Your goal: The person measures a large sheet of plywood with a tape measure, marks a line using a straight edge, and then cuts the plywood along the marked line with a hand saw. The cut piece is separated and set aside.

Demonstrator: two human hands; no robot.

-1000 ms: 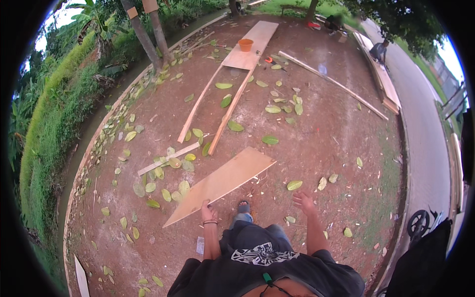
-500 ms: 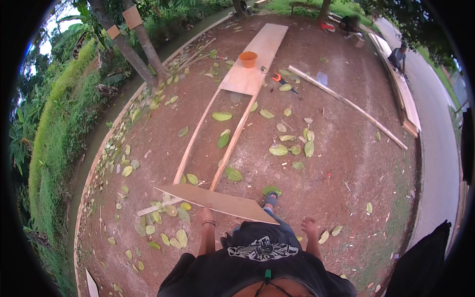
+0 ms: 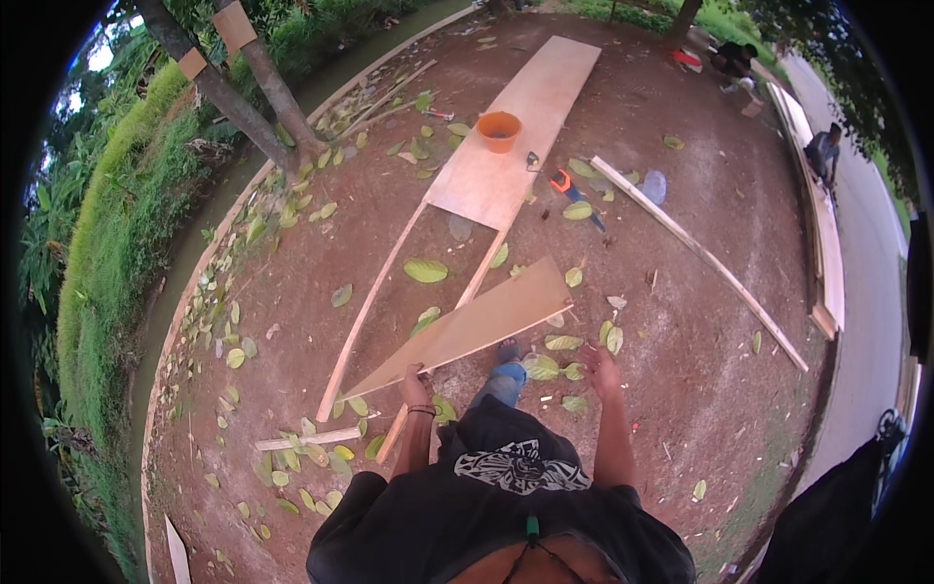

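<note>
Along the left rim a grassy green bank (image 3: 107, 253) curves beside a narrow ditch, and two leaning grey tree trunks (image 3: 248, 92) stand at its upper end. Right of these lies bare red-brown earth (image 3: 700, 389) scattered with fallen green leaves. On it a pair of thin pale timber strips (image 3: 375, 307) run lengthwise, converging toward a long pale plywood sheet (image 3: 520, 131) that lies flat farther out, an orange plastic bucket (image 3: 498, 130) standing on it near its near end.

The left hand (image 3: 415, 386) is closed on the lower left edge of a long narrow light-brown plywood board (image 3: 467, 326), which slants up to the right above the ground, its far corner over the strips. The board crosses in front of the person's blue-trousered leg (image 3: 501, 380).

The right hand (image 3: 603, 372) hangs apart from the board, fingers loosely spread, holding nothing, over leaf-strewn soil.

Farther right, an orange-handled hand saw (image 3: 574, 195) lies just off the big sheet's edge, and a long pale wooden batten (image 3: 696, 255) runs diagonally. Between batten and board the ground is open. Beyond, a pale kerb (image 3: 822, 243) borders a grey paved road (image 3: 871, 321).
</note>
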